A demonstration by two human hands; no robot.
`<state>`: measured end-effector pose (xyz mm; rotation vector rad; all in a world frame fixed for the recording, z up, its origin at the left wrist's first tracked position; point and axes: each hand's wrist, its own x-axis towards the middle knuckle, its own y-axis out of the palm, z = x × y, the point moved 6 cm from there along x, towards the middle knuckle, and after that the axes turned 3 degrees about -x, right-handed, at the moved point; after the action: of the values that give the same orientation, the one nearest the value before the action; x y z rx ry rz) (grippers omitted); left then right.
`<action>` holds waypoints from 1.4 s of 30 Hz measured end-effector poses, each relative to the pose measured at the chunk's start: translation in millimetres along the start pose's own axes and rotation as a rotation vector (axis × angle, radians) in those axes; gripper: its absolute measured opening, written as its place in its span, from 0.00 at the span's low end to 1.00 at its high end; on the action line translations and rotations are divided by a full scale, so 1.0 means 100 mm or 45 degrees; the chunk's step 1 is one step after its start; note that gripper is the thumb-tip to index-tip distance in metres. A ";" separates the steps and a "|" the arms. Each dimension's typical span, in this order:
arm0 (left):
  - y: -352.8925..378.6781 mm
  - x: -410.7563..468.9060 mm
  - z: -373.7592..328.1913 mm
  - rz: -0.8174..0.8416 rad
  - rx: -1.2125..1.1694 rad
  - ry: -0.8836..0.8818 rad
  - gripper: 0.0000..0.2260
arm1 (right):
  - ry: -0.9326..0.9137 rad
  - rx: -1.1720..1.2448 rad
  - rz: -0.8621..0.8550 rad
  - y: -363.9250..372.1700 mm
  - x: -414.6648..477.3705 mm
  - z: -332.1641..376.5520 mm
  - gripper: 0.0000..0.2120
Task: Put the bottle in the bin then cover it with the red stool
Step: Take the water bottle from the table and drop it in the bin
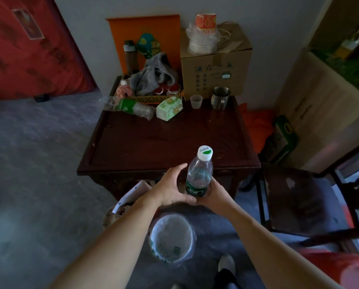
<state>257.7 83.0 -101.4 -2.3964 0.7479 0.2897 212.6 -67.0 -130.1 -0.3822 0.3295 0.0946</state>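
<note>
A clear water bottle [199, 176] with a white cap and a green label stands upright in the air over the table's front edge. My right hand [213, 195] is shut around its lower part. To the bottle's left, my left hand [170, 188] cups close with fingers spread, and its thumb reaches the right hand under the bottle. The bin [152, 234], round and white with a clear liner, stands on the floor directly below my hands and holds a few scraps. A red curved surface [341, 270], cut off at the bottom right corner, may be the stool.
A dark wooden table [153, 142] carries a crushed bottle, a tissue pack, a small cup, a steel mug, cloths and a cardboard box at the back. A dark chair [299, 201] stands to the right. White papers [130, 195] lean beside the bin. My shoe [226, 263] is close to the bin.
</note>
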 end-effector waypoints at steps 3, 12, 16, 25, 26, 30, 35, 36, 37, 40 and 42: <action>-0.09 -0.15 0.14 0.027 0.058 0.017 0.56 | 0.012 0.027 -0.039 0.20 -0.08 0.01 0.38; -0.22 -0.42 0.27 0.030 0.038 0.059 0.53 | -0.001 -0.012 -0.049 0.53 -0.23 0.12 0.39; -0.26 -0.48 0.30 -0.002 0.026 0.045 0.52 | 0.004 -0.041 -0.019 0.56 -0.22 0.12 0.41; -0.19 -0.65 0.30 -0.044 0.075 0.005 0.51 | -0.046 -0.028 0.052 0.65 -0.24 0.07 0.41; -0.17 -0.67 0.31 -0.046 0.069 -0.002 0.51 | -0.050 -0.020 0.064 0.66 -0.23 0.07 0.41; -0.14 -0.70 0.39 -0.052 0.043 -0.060 0.52 | -0.074 -0.023 0.113 0.75 -0.22 0.02 0.39; -0.18 -0.70 0.51 -0.054 -0.012 -0.096 0.54 | -0.066 0.000 0.111 0.84 -0.21 -0.02 0.37; -0.19 -0.70 0.52 -0.046 -0.019 -0.094 0.53 | -0.056 0.009 0.102 0.86 -0.21 -0.04 0.37; -0.19 -0.69 0.53 -0.034 -0.020 -0.088 0.53 | -0.048 0.007 0.093 0.87 -0.21 -0.05 0.37; -0.22 -0.65 0.58 0.014 -0.013 -0.066 0.53 | -0.016 -0.013 0.062 0.95 -0.21 -0.06 0.37; -0.26 -0.64 0.65 0.034 -0.017 -0.063 0.53 | -0.008 -0.021 0.051 1.04 -0.19 -0.07 0.37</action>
<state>218.9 168.2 -116.3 -2.3846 0.7576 0.3646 176.6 25.7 -166.2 -0.3918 0.3303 0.1379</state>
